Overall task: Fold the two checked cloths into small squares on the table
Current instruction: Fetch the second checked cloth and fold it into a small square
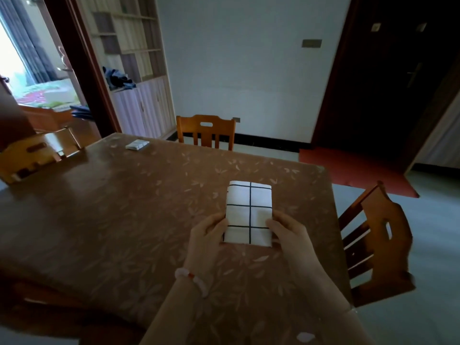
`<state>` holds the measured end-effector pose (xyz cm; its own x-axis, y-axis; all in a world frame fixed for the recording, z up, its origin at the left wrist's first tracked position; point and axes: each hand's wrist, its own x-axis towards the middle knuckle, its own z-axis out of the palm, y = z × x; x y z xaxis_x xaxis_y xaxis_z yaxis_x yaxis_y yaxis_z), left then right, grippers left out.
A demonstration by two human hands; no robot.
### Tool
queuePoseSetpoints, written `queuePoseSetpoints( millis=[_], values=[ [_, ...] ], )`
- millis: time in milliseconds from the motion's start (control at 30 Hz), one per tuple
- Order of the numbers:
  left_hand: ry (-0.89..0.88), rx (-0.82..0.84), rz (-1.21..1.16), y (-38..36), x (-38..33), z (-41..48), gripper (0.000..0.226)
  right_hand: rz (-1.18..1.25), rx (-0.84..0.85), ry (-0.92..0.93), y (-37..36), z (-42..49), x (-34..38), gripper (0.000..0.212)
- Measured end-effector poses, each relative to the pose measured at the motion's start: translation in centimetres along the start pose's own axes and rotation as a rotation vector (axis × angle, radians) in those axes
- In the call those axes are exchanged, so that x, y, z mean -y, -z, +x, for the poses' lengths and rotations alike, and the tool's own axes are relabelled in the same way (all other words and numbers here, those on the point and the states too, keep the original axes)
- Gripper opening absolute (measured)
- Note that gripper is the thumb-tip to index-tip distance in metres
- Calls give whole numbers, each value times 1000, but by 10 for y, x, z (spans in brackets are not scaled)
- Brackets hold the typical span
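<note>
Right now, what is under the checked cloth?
Only the table shows around the cloth. The left hand and right hand pinch its near sides; whatever lies beneath it is hidden.

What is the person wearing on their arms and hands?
The left hand and right hand are bare, without gloves, and no sleeves are in view. A bracelet of pale rounded beads with one red bead circles the left wrist.
</note>
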<state>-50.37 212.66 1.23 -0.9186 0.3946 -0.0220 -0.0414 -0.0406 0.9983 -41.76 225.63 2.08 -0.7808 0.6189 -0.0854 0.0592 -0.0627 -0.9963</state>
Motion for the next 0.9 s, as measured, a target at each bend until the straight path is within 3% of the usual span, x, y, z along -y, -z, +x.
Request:
queuePoseSetpoints(
  millis=[300, 700, 900],
  values=[
    [56, -60, -11, -15, 10, 14, 15, -27, 63, -54, 9, 38, -11, 21],
    [78, -333, -6, -80, 18, 27, 12, -70, 328, -93, 52, 105, -9, 33],
    [72, -355, -44, -92, 20, 30, 16, -65, 316, -77, 64, 109, -8, 31]
  ],
)
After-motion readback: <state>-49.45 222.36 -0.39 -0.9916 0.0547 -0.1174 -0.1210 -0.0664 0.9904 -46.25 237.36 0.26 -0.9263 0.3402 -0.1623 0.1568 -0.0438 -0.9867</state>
